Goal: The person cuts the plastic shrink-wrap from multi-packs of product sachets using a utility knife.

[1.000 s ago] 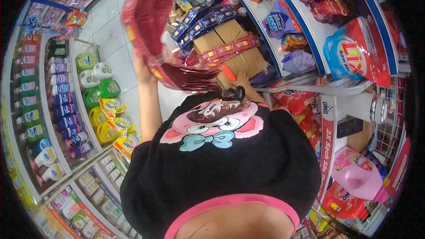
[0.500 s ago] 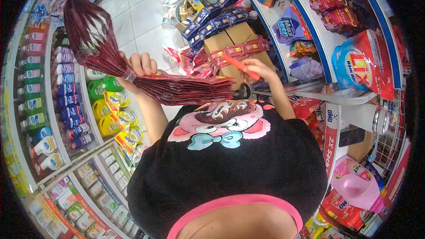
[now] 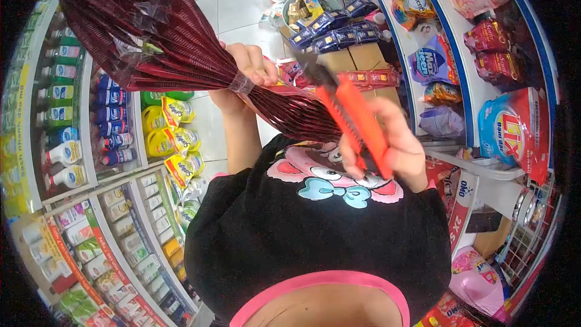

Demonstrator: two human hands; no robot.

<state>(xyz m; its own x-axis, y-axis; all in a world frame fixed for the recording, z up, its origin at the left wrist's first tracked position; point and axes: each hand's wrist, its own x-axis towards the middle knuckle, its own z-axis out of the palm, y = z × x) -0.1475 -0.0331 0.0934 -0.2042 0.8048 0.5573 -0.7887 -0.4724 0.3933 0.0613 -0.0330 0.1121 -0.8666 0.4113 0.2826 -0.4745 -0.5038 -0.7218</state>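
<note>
My left hand (image 3: 249,66) is closed around the gathered neck of a dark red mesh bundle (image 3: 175,30), close to a band of clear tape (image 3: 241,83). The wide end of the bundle fans out to the upper left, and its narrow strands run down to the right across my chest. In my right hand (image 3: 393,142) is a red utility knife (image 3: 357,121), held up with its dark tip pointing to the upper left. The knife overlaps the right end of the strands in view; whether they touch, I cannot tell.
Shelves of bottles (image 3: 63,91) stand on the left, with yellow packs (image 3: 181,139) beside them. Ahead are a cardboard box (image 3: 366,57), blue sachet strips (image 3: 339,36), red sachet strips (image 3: 378,77) and a basin (image 3: 308,9). Detergent bags (image 3: 514,127) fill the right shelves.
The mesh bundle and my left hand have shifted right in view and the bundle looks larger. My right hand has brought the knife closer to the camera and lower, its tip now pointing up.
</note>
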